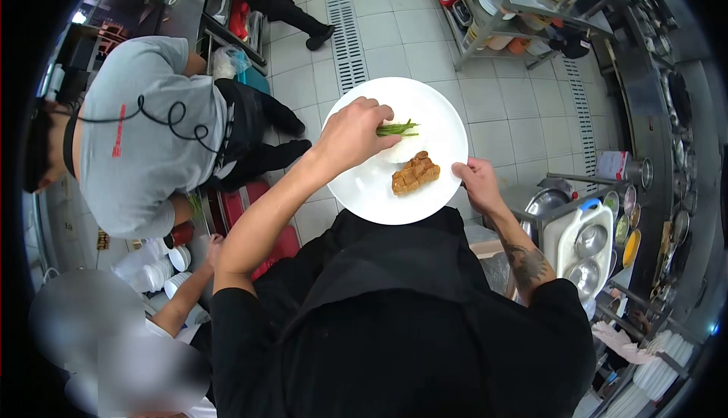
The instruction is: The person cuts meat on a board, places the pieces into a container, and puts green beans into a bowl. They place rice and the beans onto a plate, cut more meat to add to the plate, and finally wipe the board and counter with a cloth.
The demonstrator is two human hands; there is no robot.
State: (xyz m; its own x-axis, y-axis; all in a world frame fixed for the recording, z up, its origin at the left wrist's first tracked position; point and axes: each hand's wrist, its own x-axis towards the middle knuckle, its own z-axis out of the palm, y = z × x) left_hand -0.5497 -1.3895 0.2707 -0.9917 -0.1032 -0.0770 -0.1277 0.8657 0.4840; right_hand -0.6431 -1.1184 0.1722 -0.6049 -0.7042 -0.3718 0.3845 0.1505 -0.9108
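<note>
In the head view, the left hand (350, 136) reaches over the white plate (364, 190) with its fingers curled together, pinching a small bundle of green stalks (397, 128). The stalks lie across the top of a mound of white rice (402, 149) near the middle of the plate. Just below the rice sits a piece of browned, scored meat (415, 174), touching the rice's lower edge. The right hand (476, 181) grips the plate at its right rim, thumb on the upper face and the other fingers hidden beneath, holding the plate up in front of the person's black apron (394, 297), with no table showing under it.

Under the plate shows a pale tiled floor (394, 46) with a long drain grate (345, 28) running away from the camera. To the left, a person in a grey shirt (144, 137) bends forward over a counter; another person's legs in black (280, 1) stand farther back. A third person's arm (189, 293) reaches in at lower left beside stacked white bowls (155, 270). At upper right stands a metal shelf rack (500, 9) with dishes. At right, a station holds round metal containers (588, 255) and small bowls of sauces (626, 221).
</note>
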